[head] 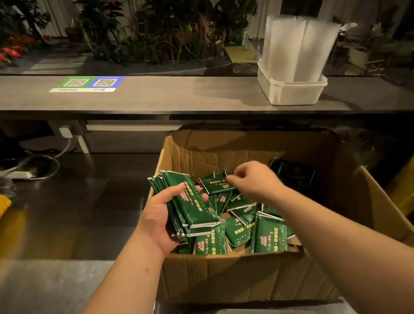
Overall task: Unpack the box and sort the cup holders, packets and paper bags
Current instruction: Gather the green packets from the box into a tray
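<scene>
Open cardboard box [219, 272] on a steel counter [74, 220], its floor covered with loose green packets [265, 232]. The left hand [160, 219] grips a stack of packets [189, 203] over the box's left side. The right hand [254, 182] pinches a single packet [217, 184] above the pile.

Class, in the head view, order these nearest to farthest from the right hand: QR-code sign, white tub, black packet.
1. Black packet, in the box beside the right hand.
2. White tub, on the counter, right.
3. QR-code sign, counter, far left.
</scene>
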`<state>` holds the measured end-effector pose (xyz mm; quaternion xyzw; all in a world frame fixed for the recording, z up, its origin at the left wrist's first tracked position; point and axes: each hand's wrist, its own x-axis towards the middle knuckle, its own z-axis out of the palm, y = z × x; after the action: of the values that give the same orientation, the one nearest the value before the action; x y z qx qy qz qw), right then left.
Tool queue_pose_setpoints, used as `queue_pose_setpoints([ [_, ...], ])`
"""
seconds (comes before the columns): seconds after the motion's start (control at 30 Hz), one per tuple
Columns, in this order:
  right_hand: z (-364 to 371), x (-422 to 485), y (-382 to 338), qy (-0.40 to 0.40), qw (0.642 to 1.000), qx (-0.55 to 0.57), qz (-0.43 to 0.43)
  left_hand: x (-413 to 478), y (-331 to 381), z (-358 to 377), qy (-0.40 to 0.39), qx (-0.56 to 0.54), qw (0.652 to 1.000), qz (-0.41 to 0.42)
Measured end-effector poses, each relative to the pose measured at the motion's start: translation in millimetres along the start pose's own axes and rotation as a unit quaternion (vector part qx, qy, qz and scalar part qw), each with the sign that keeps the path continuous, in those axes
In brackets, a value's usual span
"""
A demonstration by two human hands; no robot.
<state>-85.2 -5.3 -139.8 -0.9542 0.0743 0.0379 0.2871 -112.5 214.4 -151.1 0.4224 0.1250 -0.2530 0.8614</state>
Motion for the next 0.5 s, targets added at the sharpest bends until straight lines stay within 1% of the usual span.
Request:
queue_pose_setpoints([
  [0.03,-6,5,20,0.013,1.000,-0.009,0.019,0,0,0,-0.001,-0.005,1.000,-0.002],
  [0.07,-8,7,39,-0.006,0.999,-0.025,0.032,0,1,0,-0.001,-0.008,1.000,-0.004],
  [0.13,-3,4,73,-0.100,0.990,-0.078,0.056,0,2,1,-0.001,-0.016,1.000,-0.004],
  [0.17,4,1,87,-0.137,0.983,-0.101,0.070,1,2,2,-0.002,-0.020,1.000,-0.003],
  [0.2,10,-2,96,-0.158,0.976,-0.124,0.081,1,2,2,-0.003,-0.023,1.000,-0.003],
  [0.27,19,-6,106,-0.174,0.969,-0.152,0.092,1,1,4,-0.004,-0.022,1.000,-0.004],
  [0.33,20,-3,107,-0.168,0.967,-0.175,0.083,1,1,4,-0.004,-0.021,1.000,-0.005],
  [0.37,20,-1,106,-0.157,0.969,-0.173,0.081,1,1,4,-0.002,-0.022,1.000,-0.004],
  [0.4,20,2,106,-0.146,0.975,-0.144,0.084,1,0,3,-0.001,-0.022,1.000,-0.002],
  [0.43,18,3,106,-0.139,0.981,-0.096,0.091,1,1,3,0.000,-0.022,1.000,-0.001],
  [0.5,15,3,109,-0.152,0.983,-0.014,0.104,1,1,3,-0.001,-0.021,1.000,-0.003],
])
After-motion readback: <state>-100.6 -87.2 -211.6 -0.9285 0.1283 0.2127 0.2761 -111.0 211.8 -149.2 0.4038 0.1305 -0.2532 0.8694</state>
